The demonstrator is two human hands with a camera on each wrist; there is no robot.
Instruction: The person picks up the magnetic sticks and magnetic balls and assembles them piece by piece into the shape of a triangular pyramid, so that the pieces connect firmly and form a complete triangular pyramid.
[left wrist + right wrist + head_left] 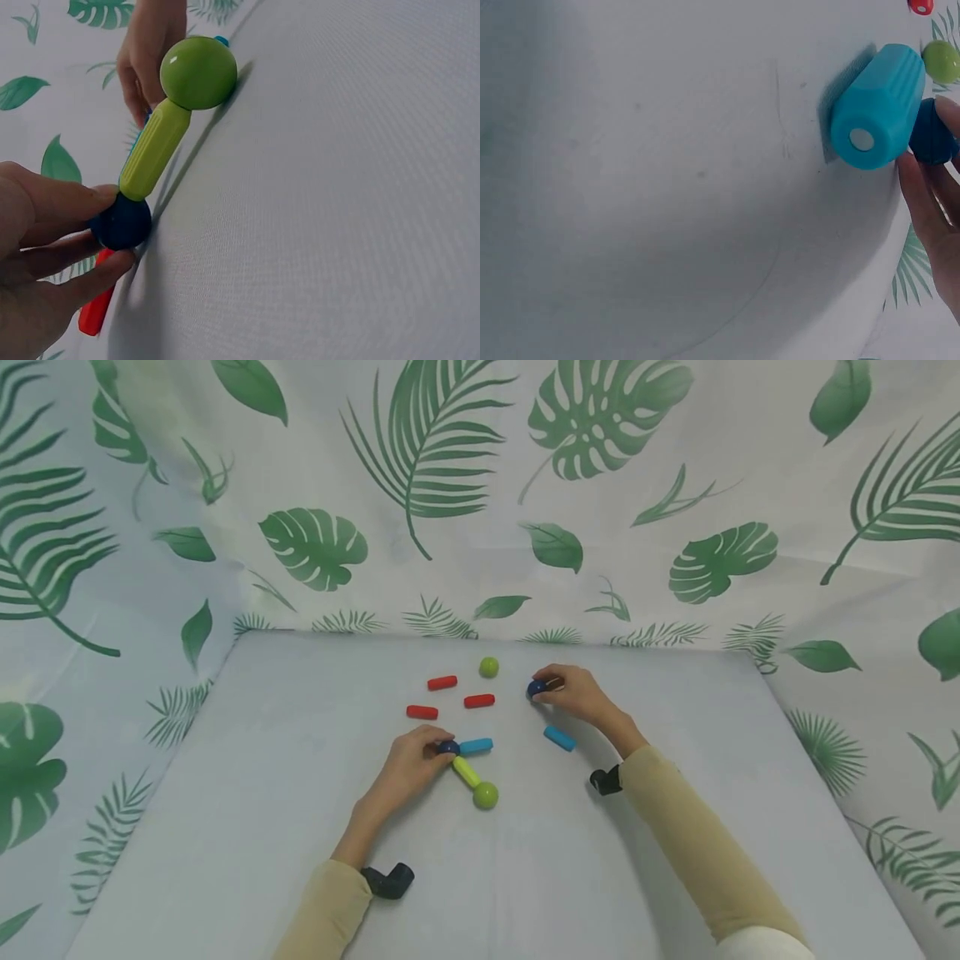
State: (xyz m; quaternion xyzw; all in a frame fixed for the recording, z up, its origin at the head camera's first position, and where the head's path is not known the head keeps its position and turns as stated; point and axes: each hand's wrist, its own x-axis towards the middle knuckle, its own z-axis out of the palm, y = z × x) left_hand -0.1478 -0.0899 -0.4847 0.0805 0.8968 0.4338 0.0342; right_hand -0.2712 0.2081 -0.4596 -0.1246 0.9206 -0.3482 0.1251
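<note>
My left hand (pixel 408 766) pinches a dark blue ball (pixel 122 223) between thumb and fingers. Joined to that ball are a light blue magnetic rod (pixel 476 747), pointing right, and a yellow-green rod (pixel 156 150), which runs toward me to a green ball (pixel 199 73). Farther right, my right hand (pixel 573 692) holds a second dark blue ball (pixel 536 689) by its fingertips, at or just above the table. A loose light blue rod (pixel 559 738) lies just on the near side of the right hand; its pale end disc shows in the right wrist view.
Three red rods (pixel 442 682) lie apart beyond the left hand, and a green ball (pixel 489 667) sits behind them. The white table (pixel 247 827) meets leaf-printed cloth (pixel 480 552) at its back and sides. Each wrist wears a black camera (pixel 390 882).
</note>
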